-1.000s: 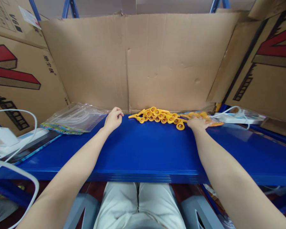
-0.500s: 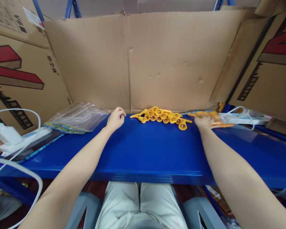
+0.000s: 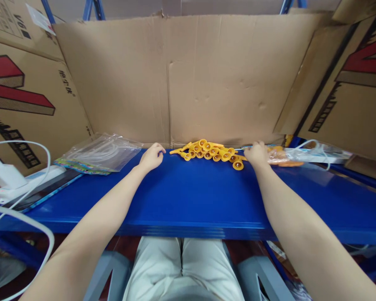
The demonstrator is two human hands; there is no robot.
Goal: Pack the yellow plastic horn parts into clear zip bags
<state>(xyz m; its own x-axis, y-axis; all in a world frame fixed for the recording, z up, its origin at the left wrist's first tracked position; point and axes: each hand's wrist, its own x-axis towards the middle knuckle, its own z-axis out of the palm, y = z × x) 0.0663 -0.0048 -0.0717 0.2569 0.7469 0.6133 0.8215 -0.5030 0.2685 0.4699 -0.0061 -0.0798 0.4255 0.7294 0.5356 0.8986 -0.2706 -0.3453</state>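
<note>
Fingers of my left hand (image 3: 152, 156) curl loosely with nothing in them, near the left end of the yellow pieces (image 3: 208, 154) heaped on the blue desk (image 3: 194, 196). My right hand (image 3: 257, 154) is at the heap's right end, beside a plastic bag (image 3: 277, 155); I can't tell its grip.

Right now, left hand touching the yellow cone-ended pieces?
Apart. The head view shows a narrow gap between the fingers of the left hand and the nearest yellow cone-ended piece.
</note>
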